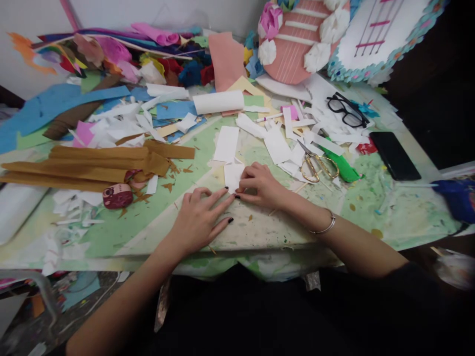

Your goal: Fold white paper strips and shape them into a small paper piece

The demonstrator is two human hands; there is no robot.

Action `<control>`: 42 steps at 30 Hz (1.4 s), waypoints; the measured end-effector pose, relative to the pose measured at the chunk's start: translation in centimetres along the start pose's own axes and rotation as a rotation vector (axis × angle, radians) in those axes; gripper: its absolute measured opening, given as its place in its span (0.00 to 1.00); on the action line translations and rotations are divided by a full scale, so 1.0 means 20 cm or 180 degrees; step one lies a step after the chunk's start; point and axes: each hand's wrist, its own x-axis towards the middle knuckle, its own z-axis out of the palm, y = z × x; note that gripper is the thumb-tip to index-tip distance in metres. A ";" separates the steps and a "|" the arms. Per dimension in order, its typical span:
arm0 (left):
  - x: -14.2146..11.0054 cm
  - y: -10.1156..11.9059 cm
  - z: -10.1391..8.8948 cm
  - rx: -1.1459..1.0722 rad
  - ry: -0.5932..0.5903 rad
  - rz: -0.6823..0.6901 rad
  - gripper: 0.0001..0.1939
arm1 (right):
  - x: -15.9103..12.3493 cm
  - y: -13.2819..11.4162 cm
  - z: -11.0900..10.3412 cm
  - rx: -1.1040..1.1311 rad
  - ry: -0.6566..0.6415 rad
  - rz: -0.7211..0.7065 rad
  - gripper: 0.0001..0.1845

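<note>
A small white piece of paper [232,177] lies on the table in front of me, under the fingertips of both hands. My left hand [200,217] rests beside its lower left edge, fingers spread and reaching to the paper. My right hand [260,185] is closed at its right edge, thumb and fingers pinched on the paper's lower corner. Just beyond lies another white paper rectangle [226,143]. Gold-handled scissors [315,163] sit to the right of my right hand, partly over white scraps. What is beneath my right fingers is hidden.
Brown paper strips [85,165] and a dark red patterned case [118,196] are at left. A white paper roll [218,102] lies behind. Black glasses [347,110], a phone [395,155] and a green object [341,160] are at right. Paper-decorated guitar shapes [297,44] stand at the back.
</note>
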 end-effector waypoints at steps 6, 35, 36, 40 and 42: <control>0.01 -0.03 -0.01 0.0120 -0.0029 -0.0067 0.24 | 0.00 0.00 -0.01 -0.0001 -0.0013 0.0012 0.10; 0.48 -0.44 0.06 -0.0489 0.0559 0.0831 0.13 | -0.01 -0.11 0.02 -0.1117 0.0349 -0.0766 0.12; 0.49 -0.43 0.07 -0.0615 0.0616 0.0822 0.12 | -0.01 -0.10 0.01 -0.0941 0.0465 -0.0683 0.11; 0.51 -0.41 0.09 -0.1049 0.0933 0.0671 0.10 | 0.00 -0.04 -0.06 0.0124 0.1037 -0.0255 0.07; 0.52 -0.39 0.08 -0.1179 0.1126 0.0570 0.09 | 0.00 -0.01 -0.11 0.0474 0.1226 -0.0031 0.06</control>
